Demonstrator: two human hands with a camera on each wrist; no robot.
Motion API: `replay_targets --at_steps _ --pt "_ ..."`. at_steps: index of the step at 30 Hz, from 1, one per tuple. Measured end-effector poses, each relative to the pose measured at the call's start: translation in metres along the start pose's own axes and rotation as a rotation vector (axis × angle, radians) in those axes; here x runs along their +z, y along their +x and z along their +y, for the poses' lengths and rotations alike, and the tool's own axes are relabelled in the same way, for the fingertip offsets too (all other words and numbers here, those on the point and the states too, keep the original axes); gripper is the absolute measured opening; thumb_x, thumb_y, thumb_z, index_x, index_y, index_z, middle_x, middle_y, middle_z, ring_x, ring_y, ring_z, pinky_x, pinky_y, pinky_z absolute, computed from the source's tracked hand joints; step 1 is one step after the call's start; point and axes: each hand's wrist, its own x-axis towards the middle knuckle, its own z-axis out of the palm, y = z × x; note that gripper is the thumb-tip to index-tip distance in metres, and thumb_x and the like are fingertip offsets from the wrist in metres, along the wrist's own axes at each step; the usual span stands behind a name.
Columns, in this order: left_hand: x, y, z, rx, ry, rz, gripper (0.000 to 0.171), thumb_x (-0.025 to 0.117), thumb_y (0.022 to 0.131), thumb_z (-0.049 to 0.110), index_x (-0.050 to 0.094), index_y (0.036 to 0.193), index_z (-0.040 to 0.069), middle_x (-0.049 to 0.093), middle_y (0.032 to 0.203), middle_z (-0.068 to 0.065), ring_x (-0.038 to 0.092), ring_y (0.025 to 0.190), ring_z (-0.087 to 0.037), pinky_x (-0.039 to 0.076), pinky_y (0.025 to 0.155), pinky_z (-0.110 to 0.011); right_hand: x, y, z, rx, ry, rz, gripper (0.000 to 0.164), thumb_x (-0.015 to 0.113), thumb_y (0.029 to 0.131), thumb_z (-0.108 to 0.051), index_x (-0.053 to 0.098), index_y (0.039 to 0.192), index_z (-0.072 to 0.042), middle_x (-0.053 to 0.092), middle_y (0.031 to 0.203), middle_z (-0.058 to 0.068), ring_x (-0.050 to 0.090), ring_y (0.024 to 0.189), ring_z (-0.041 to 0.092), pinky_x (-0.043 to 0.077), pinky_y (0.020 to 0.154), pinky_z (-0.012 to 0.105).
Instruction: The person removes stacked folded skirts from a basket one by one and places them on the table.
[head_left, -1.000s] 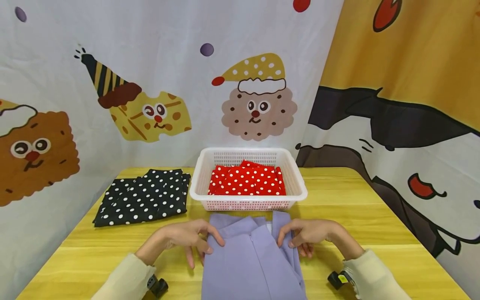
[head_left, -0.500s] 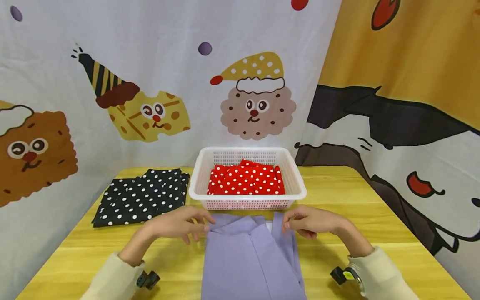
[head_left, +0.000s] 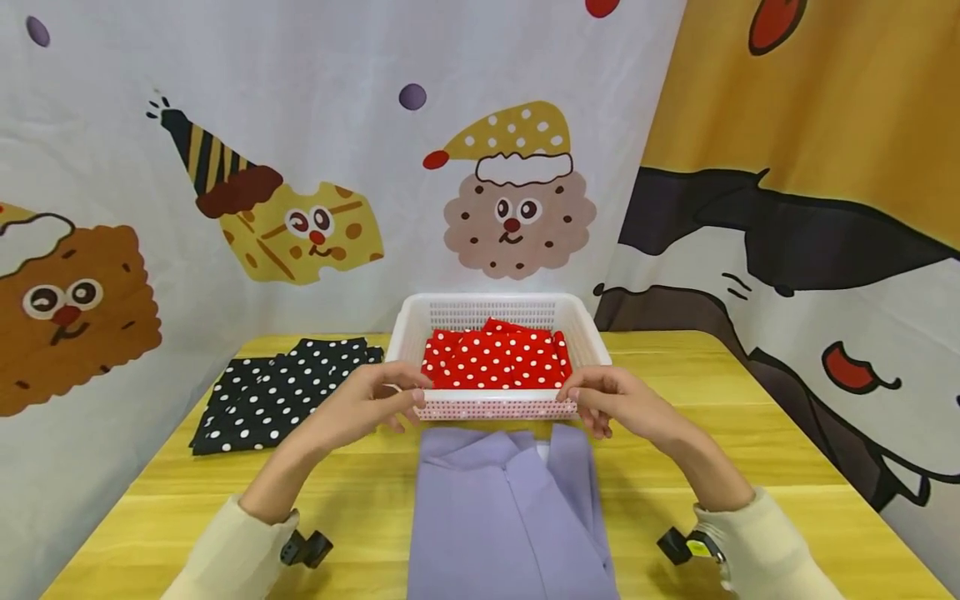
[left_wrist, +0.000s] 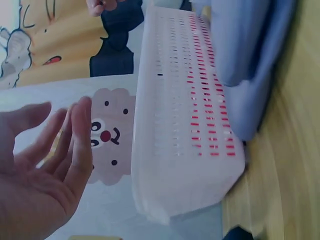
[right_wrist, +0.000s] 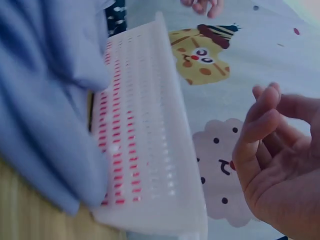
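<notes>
Both hands are raised above the table at the front corners of a white plastic basket (head_left: 495, 407). In the head view my left hand (head_left: 363, 407) overlaps the basket's left front corner, and my right hand (head_left: 628, 405) overlaps its right one. The left wrist view shows the left fingers (left_wrist: 80, 145) loosely bent, holding nothing, apart from the basket wall. Bent fingers (right_wrist: 255, 135) of the right hand are likewise apart from the basket in the right wrist view, with nothing held. A folded lavender garment (head_left: 480, 517) lies just in front of the basket.
Inside the basket lies folded red cloth (head_left: 495, 358) with white dots. Folded black cloth (head_left: 281, 396) with white dots lies on the wooden table (head_left: 690, 392) to the left. A printed curtain (head_left: 337, 125) hangs behind the table.
Both hands have left the lavender garment's upper side edges, lifting and moving forward to the basket's front corners. The garment and basket stay in place.
</notes>
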Motion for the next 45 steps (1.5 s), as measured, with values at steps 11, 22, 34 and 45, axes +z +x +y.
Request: replay_targets --at_steps 11,22,34,45 --pt "-0.001 0.053 0.008 -0.142 -0.188 0.078 0.047 0.063 0.102 0.033 0.052 0.144 0.013 0.056 0.142 -0.016 0.067 0.120 -0.033 0.060 0.097 -0.046 -0.016 0.046 -0.018 0.148 0.260 0.163 0.017 0.054 0.106 -0.014 0.067 0.113 -0.007 0.065 0.082 0.001 0.059 0.064 0.012 0.052 0.060 0.020" --pt "-0.001 0.114 -0.012 -0.386 -0.300 0.191 0.070 0.062 0.101 0.035 0.029 0.158 0.010 0.040 0.158 -0.020 0.047 0.143 -0.042 0.043 0.118 -0.056 -0.040 0.118 -0.002 0.448 0.083 0.163 0.042 0.052 0.106 -0.025 0.052 0.141 0.000 0.064 0.119 0.011 0.065 0.107 0.026 0.055 0.106 0.047" --pt "-0.002 0.148 -0.027 -0.681 -0.299 0.182 0.069 0.058 0.100 0.042 0.034 0.156 0.009 0.037 0.161 -0.021 0.037 0.146 -0.046 0.038 0.117 -0.065 -0.042 0.136 0.014 0.735 0.053 0.166 0.068 0.051 0.103 -0.029 0.024 0.157 0.003 0.031 0.158 0.034 0.037 0.145 0.049 0.041 0.118 0.060" --pt "0.015 0.157 -0.036 -0.753 -0.349 0.255 0.062 0.064 0.097 0.037 0.046 0.152 0.014 0.046 0.156 -0.013 0.047 0.141 -0.038 0.043 0.113 -0.063 -0.023 0.146 0.007 0.835 -0.082 0.160 0.067 0.057 0.099 -0.030 0.030 0.154 -0.003 0.037 0.158 0.028 0.041 0.143 0.050 0.038 0.116 0.068"
